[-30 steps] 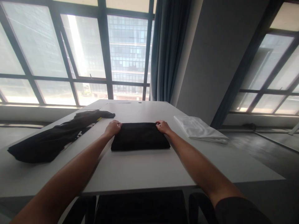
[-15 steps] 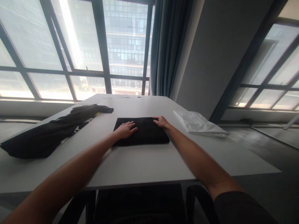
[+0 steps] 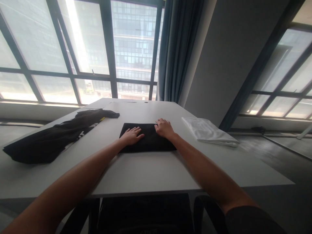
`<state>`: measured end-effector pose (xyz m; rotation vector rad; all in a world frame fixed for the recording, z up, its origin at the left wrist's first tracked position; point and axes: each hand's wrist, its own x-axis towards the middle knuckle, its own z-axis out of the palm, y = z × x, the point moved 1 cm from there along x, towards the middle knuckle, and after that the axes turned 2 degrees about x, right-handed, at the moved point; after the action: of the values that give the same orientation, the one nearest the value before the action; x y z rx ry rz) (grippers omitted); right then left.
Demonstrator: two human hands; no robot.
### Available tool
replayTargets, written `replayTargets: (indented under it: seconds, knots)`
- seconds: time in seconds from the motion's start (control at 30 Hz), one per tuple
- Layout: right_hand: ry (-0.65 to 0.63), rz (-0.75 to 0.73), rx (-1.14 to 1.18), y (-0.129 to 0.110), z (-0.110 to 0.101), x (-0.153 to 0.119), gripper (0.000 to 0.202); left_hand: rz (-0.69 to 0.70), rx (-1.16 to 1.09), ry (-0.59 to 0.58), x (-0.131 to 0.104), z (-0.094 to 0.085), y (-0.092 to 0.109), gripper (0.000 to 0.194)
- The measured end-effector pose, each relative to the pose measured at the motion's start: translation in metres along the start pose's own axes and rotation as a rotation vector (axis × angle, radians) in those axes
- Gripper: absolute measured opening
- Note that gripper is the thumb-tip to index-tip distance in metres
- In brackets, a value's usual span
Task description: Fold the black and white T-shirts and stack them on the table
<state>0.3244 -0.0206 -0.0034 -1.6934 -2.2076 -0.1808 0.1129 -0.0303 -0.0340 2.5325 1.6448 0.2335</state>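
A black garment (image 3: 148, 143), folded into a flat rectangle, lies in front of me. On its left part rests my left hand (image 3: 132, 135), palm down with the fingers stretched out. My right hand (image 3: 164, 127) lies over the far right part, fingers slightly bent and reaching the far edge, with the thumb apart on the cloth. Neither hand grips the fabric. The garment's right end is partly hidden by my right hand and forearm.
The white table (image 3: 146, 175) carries a loosely laid black garment (image 3: 51, 139) with white lettering at left. At right lies a folded white cloth (image 3: 209, 131). A dark chair (image 3: 143, 211) stands at the near edge. Windows and a curtain (image 3: 174, 52) are beyond.
My right hand has moved left from the garment's far right corner and now lies flatter over its top. My left hand stays in place. The view has shifted slightly.
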Motion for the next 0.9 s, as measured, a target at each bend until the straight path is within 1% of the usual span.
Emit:
replayTargets:
  seconds: [0.03, 0.07, 0.1, 0.13, 0.2, 0.27, 0.37, 0.6, 0.77, 0.9]
  knots:
    - [-0.010, -0.087, 0.039, -0.011, 0.002, -0.003, 0.048, 0.000, 0.011, 0.002, 0.000, 0.000, 0.001, 0.069]
    - [-0.054, -0.161, 0.075, -0.021, 0.006, -0.006, 0.052, 0.001, 0.024, 0.004, -0.001, 0.000, 0.001, 0.069]
    - [-0.115, -0.204, 0.106, -0.030, 0.012, -0.008, 0.055, 0.001, 0.037, 0.004, -0.001, 0.000, 0.002, 0.068]
    - [-0.190, -0.216, 0.133, -0.036, 0.017, -0.010, 0.057, 0.001, 0.049, 0.002, -0.001, 0.000, 0.002, 0.067]
    - [-0.323, -0.184, 0.176, -0.039, 0.028, -0.010, 0.062, -0.004, 0.060, -0.002, -0.002, 0.000, 0.001, 0.067]
    - [-0.394, -0.136, 0.200, -0.035, 0.033, -0.007, 0.068, -0.024, 0.056, -0.005, -0.001, 0.000, 0.001, 0.069]
    - [-0.403, -0.066, 0.204, -0.022, 0.035, -0.001, 0.075, -0.091, 0.045, -0.009, 0.000, -0.002, 0.000, 0.073]
    - [-0.338, 0.125, 0.175, 0.002, 0.039, 0.010, 0.080, -0.270, 0.034, -0.005, 0.003, -0.006, -0.005, 0.082]
    - [-0.285, 0.253, 0.151, 0.021, 0.040, 0.013, 0.078, -0.351, 0.013, 0.032, 0.004, -0.009, -0.021, 0.081]
    - [-0.296, 0.311, 0.154, 0.032, 0.039, 0.014, 0.080, -0.387, -0.010, 0.029, 0.002, -0.011, -0.035, 0.080]
